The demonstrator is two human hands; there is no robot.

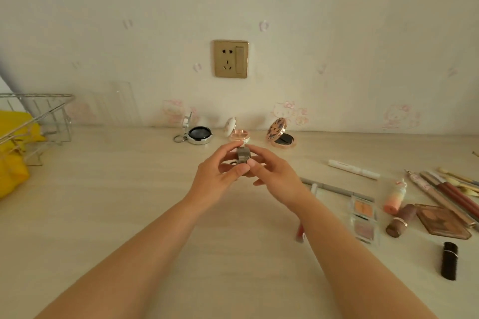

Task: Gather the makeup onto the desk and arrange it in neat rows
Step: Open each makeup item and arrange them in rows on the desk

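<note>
- We can read no words, numbers or brand names anywhere on the makeup, the desk or the wall.
- We do see cartoon cat stickers (287,111) on the wall above the desk, but they carry no lettering that we can make out.
</note>
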